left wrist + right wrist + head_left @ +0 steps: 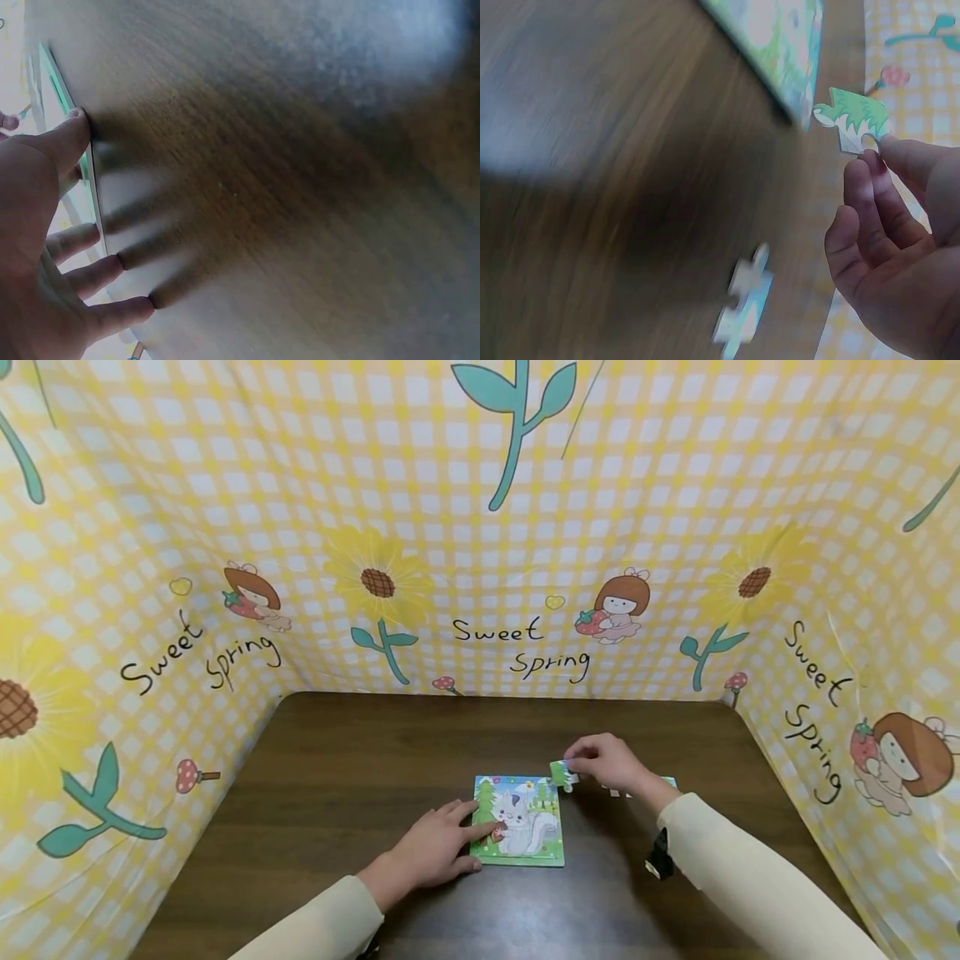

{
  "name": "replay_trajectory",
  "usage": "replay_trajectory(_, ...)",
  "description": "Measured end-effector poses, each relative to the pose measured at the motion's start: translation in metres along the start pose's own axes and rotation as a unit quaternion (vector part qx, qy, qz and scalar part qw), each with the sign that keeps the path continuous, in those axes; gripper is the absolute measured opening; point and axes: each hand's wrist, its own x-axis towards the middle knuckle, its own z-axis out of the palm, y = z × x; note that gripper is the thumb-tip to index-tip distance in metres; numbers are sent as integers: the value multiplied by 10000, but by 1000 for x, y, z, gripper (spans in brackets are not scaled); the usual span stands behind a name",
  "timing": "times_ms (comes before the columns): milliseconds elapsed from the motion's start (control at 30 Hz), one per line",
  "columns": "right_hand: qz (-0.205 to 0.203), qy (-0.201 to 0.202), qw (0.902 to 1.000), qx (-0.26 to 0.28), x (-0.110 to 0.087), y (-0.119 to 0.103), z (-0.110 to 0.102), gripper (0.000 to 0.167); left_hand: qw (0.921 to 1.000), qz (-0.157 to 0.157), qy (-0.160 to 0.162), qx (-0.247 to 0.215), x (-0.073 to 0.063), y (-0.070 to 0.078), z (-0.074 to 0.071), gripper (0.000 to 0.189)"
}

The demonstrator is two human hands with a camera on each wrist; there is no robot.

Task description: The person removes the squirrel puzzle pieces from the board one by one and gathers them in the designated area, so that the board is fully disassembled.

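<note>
A square jigsaw puzzle (557,852) with a white squirrel picture lies flat on the table. My left hand (431,847) rests at its left side with fingers spread; the index finger lies over the picture, and the thumb touches the near left edge. In the left wrist view, the thumb (71,135) meets the thin rim. Above the puzzle's far right corner, my right hand (611,766) pinches a green and white puzzle piece (851,120) by its edge, between thumb and fingers. The piece is tilted, held clear of the table.
Loose puzzle pieces (746,304) lie on the brown wooden table (360,752) to the right of the puzzle, partly hidden by the right hand and wrist in the head view. A yellow checked cloth (487,568) walls in the table at the back and both sides.
</note>
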Motion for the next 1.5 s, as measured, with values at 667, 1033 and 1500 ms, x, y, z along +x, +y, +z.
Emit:
replay_trajectory(667, 271, 283, 9953, -884, -1, 47, -4, 9, 9999, -66, -40, -126, -2, 6, 5, 61)
replay_trajectory(1033, 251, 297, 9911, -1270, 3, 47, -1, 8, 10000, -17, -45, -28, -1, 6, 1, 62)
replay_trajectory(1500, -355, -149, 9936, -1063, -5, 16, -2, 11, 10000, -27, 58, -50, 1, 7, -6, 62)
